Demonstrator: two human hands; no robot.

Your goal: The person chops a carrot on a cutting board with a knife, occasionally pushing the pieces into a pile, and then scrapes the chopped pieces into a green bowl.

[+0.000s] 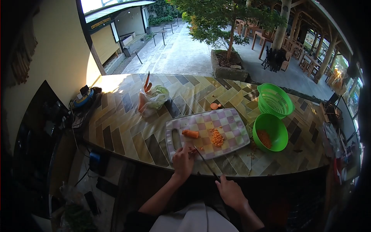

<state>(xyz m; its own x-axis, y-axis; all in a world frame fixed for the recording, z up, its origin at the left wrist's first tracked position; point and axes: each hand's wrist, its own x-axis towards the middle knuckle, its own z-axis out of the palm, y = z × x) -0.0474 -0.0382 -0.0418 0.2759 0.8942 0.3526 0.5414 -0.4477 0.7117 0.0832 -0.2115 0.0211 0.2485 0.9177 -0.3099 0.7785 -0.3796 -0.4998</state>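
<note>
My right hand [232, 192] grips a knife [207, 163] by its handle, the blade pointing up and left over the near edge of the chopping board [235, 141]. Close to the blade's tip is my left hand [183, 161], its fingers curled together at the board's near left edge; what they hold, if anything, is too small to make out. Just beyond them a piece of carrot [190, 133] lies on the checkered board. A small heap of diced carrot [216, 138] sits to its right, with a few loose bits around it.
Right of the board stands a green bowl [284, 135] with chopped carrot inside, and behind it a green colander [275, 99]. A plastic bag of vegetables [154, 98] lies at the back left. Carrot ends [214, 106] rest behind the board on the patterned table [123, 127].
</note>
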